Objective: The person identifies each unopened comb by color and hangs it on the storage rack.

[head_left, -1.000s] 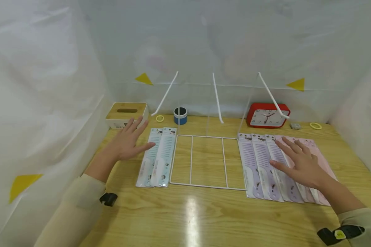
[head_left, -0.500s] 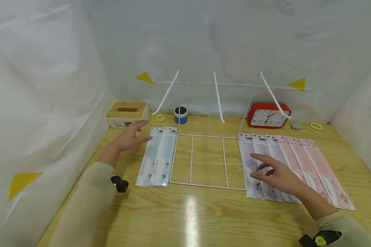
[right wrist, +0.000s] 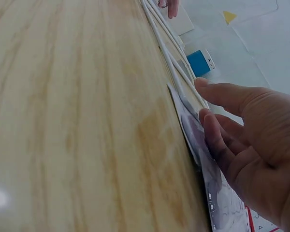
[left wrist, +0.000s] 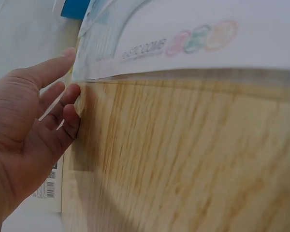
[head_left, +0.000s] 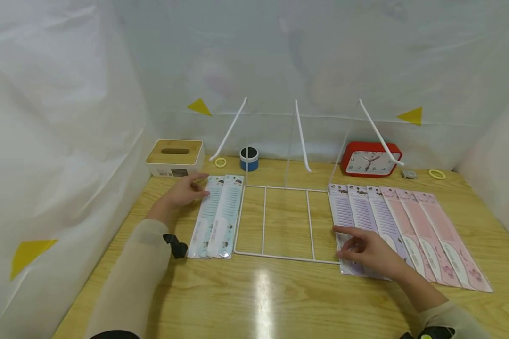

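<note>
Two light-blue packaged combs (head_left: 225, 216) lie side by side left of a white wire rack (head_left: 286, 256). My left hand (head_left: 183, 192) is at the left edge of the outer blue pack, thumb tip over its upper part. In the left wrist view the fingers of the left hand (left wrist: 43, 111) are slightly bent beside the plastic comb pack (left wrist: 183, 43), not gripping it. My right hand (head_left: 371, 252) hovers over the purple packaged combs (head_left: 358, 207), hiding their lower ends. Seen from the right wrist, the right hand (right wrist: 256, 140) has loosely bent fingers near the purple pack's edge (right wrist: 210, 179), with nothing pinched.
Three white prongs (head_left: 301, 136) of the rack jut forward above the table. Pink packaged combs (head_left: 432, 235) lie at the right. Along the back stand a tissue box (head_left: 176, 157), a blue cylinder (head_left: 249, 160), a red clock (head_left: 371, 160) and yellow rings (head_left: 437, 174).
My right hand has moved left from the pink combs to the nearest purple ones and its fingers have bent. My left hand has lowered to the outer blue comb's edge.
</note>
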Tool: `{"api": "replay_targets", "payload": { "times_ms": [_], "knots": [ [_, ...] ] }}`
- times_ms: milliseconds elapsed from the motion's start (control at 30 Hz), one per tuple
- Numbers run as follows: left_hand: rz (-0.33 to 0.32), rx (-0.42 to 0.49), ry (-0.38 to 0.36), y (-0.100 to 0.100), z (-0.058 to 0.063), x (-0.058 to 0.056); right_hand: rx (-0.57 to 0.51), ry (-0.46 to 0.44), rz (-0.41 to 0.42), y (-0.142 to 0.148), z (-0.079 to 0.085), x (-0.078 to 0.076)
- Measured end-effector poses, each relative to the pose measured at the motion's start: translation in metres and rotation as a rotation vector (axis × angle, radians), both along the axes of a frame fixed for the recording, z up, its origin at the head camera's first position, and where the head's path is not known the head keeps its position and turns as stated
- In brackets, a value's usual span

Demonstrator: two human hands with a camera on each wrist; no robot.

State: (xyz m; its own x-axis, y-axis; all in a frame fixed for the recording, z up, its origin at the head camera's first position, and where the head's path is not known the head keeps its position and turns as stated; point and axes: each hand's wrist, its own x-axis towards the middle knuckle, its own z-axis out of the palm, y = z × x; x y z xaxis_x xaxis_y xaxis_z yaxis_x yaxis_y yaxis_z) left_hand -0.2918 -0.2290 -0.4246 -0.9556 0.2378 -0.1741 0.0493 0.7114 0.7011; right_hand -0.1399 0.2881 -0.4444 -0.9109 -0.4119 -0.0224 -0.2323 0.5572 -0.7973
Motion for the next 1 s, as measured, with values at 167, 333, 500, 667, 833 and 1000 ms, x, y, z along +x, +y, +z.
{"api": "replay_targets", "payload": {
  "times_ms": [167, 333, 500, 667, 833, 1000],
  "knots": [
    [0.011, 0.014, 0.014, 0.003, -0.005, -0.009, -0.015, 0.016, 0.048, 0.001, -0.004, 0.005],
    [-0.067, 0.017, 0.066, 0.006, -0.01, -0.02, -0.028, 0.032, 0.041, 0.004, -0.008, 0.01],
    [-0.113, 0.011, 0.086, 0.004, -0.013, -0.024, -0.062, 0.047, 0.03, 0.005, -0.012, 0.014],
    [-0.121, 0.024, 0.1, 0.005, -0.012, -0.023, -0.06, 0.071, 0.012, 0.005, -0.012, 0.014],
    [-0.137, 0.051, 0.145, 0.003, -0.013, -0.021, -0.059, 0.05, 0.004, 0.004, -0.009, 0.01],
    [-0.095, 0.09, 0.141, -0.011, -0.016, -0.017, -0.064, 0.028, 0.013, 0.002, -0.008, 0.006]
  ]
}}
